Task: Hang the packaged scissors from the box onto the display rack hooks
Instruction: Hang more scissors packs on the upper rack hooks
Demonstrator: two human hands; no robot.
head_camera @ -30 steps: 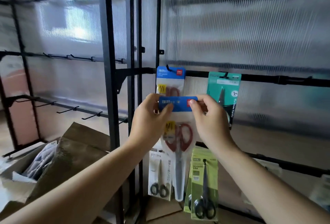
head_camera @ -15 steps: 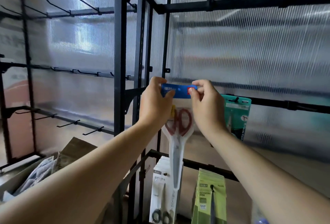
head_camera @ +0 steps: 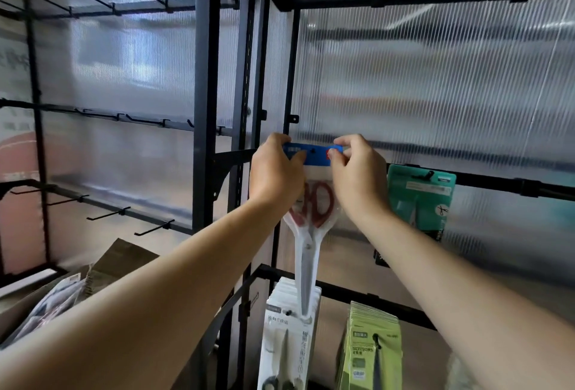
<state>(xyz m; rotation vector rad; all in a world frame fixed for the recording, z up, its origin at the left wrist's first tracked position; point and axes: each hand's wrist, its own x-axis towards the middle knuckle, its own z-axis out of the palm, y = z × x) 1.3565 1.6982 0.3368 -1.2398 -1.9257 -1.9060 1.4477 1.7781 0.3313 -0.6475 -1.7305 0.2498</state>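
Scissors pack (head_camera: 312, 218) lifted higher. Left hand (head_camera: 275, 176), right hand (head_camera: 357, 178) pinch header corners, 9 and 3 o'clock of hang hole (head_camera: 312, 151); blades point 6 o'clock.

You see two hands, the left hand (head_camera: 275, 175) and the right hand (head_camera: 357, 178), one red scissors pack (head_camera: 307, 246), one teal pack (head_camera: 420, 196), one white stack (head_camera: 286, 336), one green stack (head_camera: 370, 355) and one box (head_camera: 124, 262).
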